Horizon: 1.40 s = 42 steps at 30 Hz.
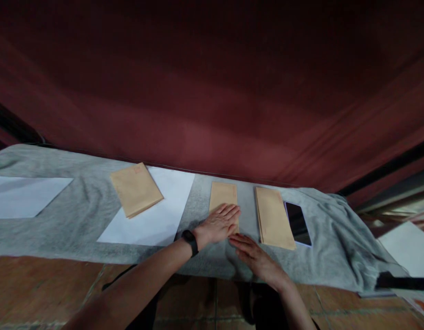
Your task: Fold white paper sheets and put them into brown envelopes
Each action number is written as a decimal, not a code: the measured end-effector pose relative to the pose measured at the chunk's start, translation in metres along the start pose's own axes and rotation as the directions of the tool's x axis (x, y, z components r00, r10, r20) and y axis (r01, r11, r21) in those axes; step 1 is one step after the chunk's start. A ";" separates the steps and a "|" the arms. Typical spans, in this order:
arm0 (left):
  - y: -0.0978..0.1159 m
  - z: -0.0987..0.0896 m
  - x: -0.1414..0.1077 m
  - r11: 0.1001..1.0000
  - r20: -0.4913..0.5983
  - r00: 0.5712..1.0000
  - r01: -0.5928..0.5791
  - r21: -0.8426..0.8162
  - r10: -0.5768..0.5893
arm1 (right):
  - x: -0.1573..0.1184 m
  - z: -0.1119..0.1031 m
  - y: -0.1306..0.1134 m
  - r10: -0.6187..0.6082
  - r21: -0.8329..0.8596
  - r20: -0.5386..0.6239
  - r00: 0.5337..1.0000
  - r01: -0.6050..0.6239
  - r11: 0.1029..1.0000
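A tan paper envelope (223, 192) lies lengthwise in front of me on a grey cloth. My left hand (217, 223), with a black band on its wrist, rests flat across the envelope's middle, fingers stretched out to the right. By the envelope's near end, my right hand (255, 256) lies low with its fingers extended, the fingertips at the near right corner. Part of the envelope is hidden under the left hand. To the right is a stack of tan envelopes (274, 217). Farther left, another stack of tan envelopes (136, 189) sits at an angle.
White paper (153, 224) lies under the left stack, and another white sheet (26, 197) is at the far left. A dark-screened phone (299, 224) lies beside the right stack. The grey cloth (335, 247) is wrinkled. A dark red panel (205, 114) rises behind it.
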<state>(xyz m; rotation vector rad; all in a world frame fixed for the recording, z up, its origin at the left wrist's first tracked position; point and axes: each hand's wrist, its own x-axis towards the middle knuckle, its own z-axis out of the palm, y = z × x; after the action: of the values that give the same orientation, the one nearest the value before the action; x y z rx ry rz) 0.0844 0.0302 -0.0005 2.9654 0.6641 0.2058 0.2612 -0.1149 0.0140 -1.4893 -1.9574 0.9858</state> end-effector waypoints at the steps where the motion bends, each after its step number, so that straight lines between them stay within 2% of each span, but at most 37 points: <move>1: 0.000 0.000 -0.001 1.000 -0.007 1.000 -0.008 0.003 0.008 | 0.000 0.000 -0.001 0.016 0.030 -0.011 1.000 -0.015 0.999; 7: 0.006 -0.001 -0.014 0.998 -0.043 0.998 -0.051 0.028 0.052 | 0.005 -0.006 -0.012 0.103 0.114 -0.062 0.993 -0.096 0.989; 17: 0.024 -0.010 -0.046 0.993 -0.004 0.995 -0.101 -0.058 0.101 | 0.013 -0.012 -0.017 0.108 0.032 -0.150 0.983 -0.104 0.994; 22: 0.032 -0.020 -0.055 0.985 0.046 0.993 -0.104 -0.135 0.112 | 0.019 -0.010 -0.018 0.127 -0.015 -0.292 0.948 -0.138 0.990; 26: 0.035 -0.021 -0.058 0.981 0.068 0.993 -0.083 -0.175 0.096 | 0.028 -0.005 -0.022 0.098 0.001 -0.385 0.918 -0.106 0.994; 28: 0.035 -0.019 -0.060 0.978 0.076 0.993 -0.074 -0.197 0.090 | 0.032 0.001 -0.026 0.096 -0.009 -0.387 0.917 -0.108 0.994; 31: 0.036 -0.017 -0.065 0.965 0.046 0.993 -0.090 -0.248 0.105 | 0.037 0.014 -0.032 0.082 -0.050 -0.329 0.941 -0.105 0.993; 37: 0.041 -0.016 -0.074 0.963 0.031 0.998 -0.046 -0.264 0.056 | 0.041 0.042 -0.028 0.024 -0.244 -0.254 0.967 -0.088 0.966; 42: 0.044 -0.018 -0.081 0.974 0.066 0.998 -0.003 -0.225 0.018 | 0.039 0.047 -0.022 0.030 -0.346 -0.261 0.965 -0.123 0.930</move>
<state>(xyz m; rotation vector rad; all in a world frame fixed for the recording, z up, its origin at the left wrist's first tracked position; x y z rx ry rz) 0.0272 -0.0436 0.0133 2.7466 0.5752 0.1687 0.2019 -0.0927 0.0006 -1.8013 -1.9744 0.4466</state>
